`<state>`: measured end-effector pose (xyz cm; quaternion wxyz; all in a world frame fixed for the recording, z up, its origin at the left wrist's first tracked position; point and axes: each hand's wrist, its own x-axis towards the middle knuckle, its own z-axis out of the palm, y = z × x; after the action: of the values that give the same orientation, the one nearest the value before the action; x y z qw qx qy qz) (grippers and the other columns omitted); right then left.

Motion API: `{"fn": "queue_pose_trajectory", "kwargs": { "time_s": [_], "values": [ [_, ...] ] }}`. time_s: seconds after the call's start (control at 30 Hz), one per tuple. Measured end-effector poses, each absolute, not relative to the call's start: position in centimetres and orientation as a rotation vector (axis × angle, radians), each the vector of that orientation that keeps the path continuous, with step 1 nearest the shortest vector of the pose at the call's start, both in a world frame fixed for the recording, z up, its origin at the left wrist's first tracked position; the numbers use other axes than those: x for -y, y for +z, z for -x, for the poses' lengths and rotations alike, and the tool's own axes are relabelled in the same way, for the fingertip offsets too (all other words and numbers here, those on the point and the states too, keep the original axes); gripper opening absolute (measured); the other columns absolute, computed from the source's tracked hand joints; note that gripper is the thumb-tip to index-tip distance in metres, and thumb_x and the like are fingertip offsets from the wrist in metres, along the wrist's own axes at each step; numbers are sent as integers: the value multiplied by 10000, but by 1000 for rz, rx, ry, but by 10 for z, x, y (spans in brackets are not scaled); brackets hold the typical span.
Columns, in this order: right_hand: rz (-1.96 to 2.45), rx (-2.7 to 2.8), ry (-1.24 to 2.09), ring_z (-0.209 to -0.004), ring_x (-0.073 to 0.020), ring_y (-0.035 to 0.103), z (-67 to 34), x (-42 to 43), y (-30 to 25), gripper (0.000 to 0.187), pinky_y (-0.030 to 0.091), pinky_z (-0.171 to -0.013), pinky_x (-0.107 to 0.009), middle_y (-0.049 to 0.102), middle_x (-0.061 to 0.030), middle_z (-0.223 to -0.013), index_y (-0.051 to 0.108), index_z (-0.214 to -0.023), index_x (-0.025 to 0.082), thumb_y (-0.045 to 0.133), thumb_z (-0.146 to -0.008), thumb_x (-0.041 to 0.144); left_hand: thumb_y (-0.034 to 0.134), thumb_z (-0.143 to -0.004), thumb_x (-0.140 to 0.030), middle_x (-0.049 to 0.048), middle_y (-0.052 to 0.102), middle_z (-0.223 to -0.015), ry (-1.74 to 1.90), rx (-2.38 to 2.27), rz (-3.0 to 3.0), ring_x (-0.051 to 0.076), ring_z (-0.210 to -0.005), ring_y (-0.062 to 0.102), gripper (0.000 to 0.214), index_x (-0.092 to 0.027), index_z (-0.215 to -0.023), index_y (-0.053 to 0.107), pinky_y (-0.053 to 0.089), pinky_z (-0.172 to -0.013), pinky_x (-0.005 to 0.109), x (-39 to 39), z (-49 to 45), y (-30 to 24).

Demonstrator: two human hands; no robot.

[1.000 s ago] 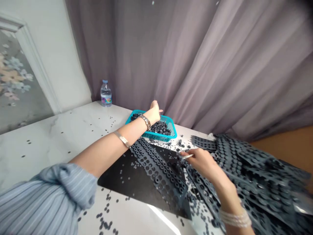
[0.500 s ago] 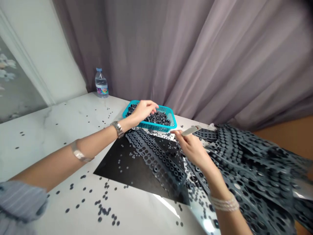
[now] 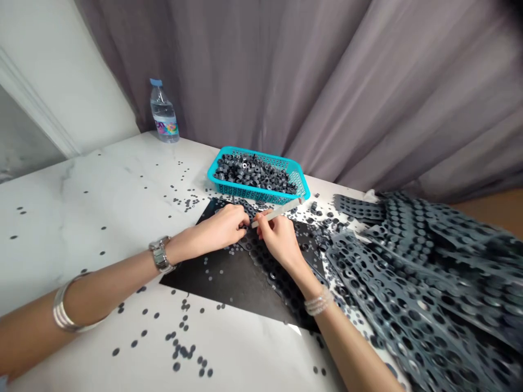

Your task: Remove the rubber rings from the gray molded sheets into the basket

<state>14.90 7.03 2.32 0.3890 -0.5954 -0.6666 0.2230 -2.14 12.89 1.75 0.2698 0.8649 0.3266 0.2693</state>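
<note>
Head view, item one: a perforated grey strip (image 3: 278,288), apparently rubber, lying on the black mat (image 3: 212,283) and passing under both hands. Item two: a slim flat pale tool (image 3: 278,211), pinched firmly between the thumb and fingers of the right hand (image 3: 278,239), its near tip just beside the left hand (image 3: 218,231). The left fingers are curled down onto the strip; their tips are hidden, so whether they clench it cannot be told. Left of the mat, on the arm: a metal wristwatch (image 3: 160,255) and a bangle (image 3: 61,310). Right of the mat: a beaded bracelet (image 3: 317,301) on the right wrist, then a heaped pile of perforated sheets (image 3: 408,283). Beyond the mat's far edge: a teal plastic basket (image 3: 261,195) of dark rings (image 3: 253,173), then a water bottle (image 3: 163,111). Around the mat: small dark discs (image 3: 183,351) scattered over a white marble table (image 3: 81,218). Risk notes: a slip of the tool could nick the left fingers, so close to its tip; the strip could creep on the smooth mat if left-hand pressure eased; the pile's weight could slide sheets onto the mat; a careless sweep could send discs off the table.
</note>
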Motion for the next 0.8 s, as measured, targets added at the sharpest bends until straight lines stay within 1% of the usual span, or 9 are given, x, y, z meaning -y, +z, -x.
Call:
{"fn": "queue_pose_trajectory", "kwargs": {
  "time_s": [0.13, 0.27, 0.43, 0.6, 0.63, 0.7, 0.8],
  "values": [
    [1527, 1708, 560, -606, -163, 602, -151, -69, 21, 374, 391, -605, -246, 626, -13, -605, 571, -646, 196, 417, -931, 383, 585, -683, -67, 11, 557, -622, 646, -879, -2356, 192, -661, 499, 182, -226, -609, 633, 340, -672, 302, -129, 21, 17],
    [1537, 1719, 555, -593, -162, 606, -150, -68, 24, 330, 396, -603, -245, 626, -6, -591, 597, -712, 192, 425, -932, 369, 592, -671, -71, 11, 534, -580, 669, -877, -2320, 178, -590, 458, 187, -224, -565, 581, 321, -629, 309, -129, 20, 15],
    [1542, 1744, 539, -579, -163, 602, -150, -67, 26, 319, 398, -600, -247, 634, -10, -599, 597, -722, 198, 420, -935, 355, 648, -672, -138, 15, 499, -588, 757, -894, -2232, 182, -589, 440, 156, -231, -571, 573, 325, -656, 322, -125, 15, 11],
    [1524, 1805, 472, -603, -165, 608, -147, -68, 26, 296, 383, -601, -244, 636, -19, -635, 572, -694, 208, 418, -928, 303, 597, -689, -92, 3, 419, -532, 789, -919, -2188, 184, -584, 450, 226, -228, -519, 536, 328, -683, 332, -117, 9, 16],
    [1527, 1812, 450, -606, -166, 610, -146, -68, 26, 281, 381, -602, -244, 634, -20, -637, 574, -701, 209, 421, -923, 288, 592, -693, -89, 3, 424, -526, 794, -920, -2180, 182, -583, 454, 225, -225, -519, 545, 334, -685, 330, -116, 9, 19],
    [1542, 1807, 424, -604, -169, 612, -145, -69, 25, 261, 381, -605, -246, 626, -20, -622, 578, -711, 208, 427, -915, 271, 588, -707, -99, 11, 496, -548, 784, -947, -2159, 174, -591, 477, 186, -211, -558, 596, 354, -693, 326, -113, 11, 27],
    [1564, 1768, 459, -579, -168, 609, -146, -70, 24, 256, 396, -607, -248, 614, -14, -581, 585, -723, 203, 435, -913, 286, 626, -733, -164, 27, 653, -708, 802, -1056, -1973, 166, -670, 554, 66, -183, -705, 683, 405, -725, 316, -111, 21, 39]
  ]
}}
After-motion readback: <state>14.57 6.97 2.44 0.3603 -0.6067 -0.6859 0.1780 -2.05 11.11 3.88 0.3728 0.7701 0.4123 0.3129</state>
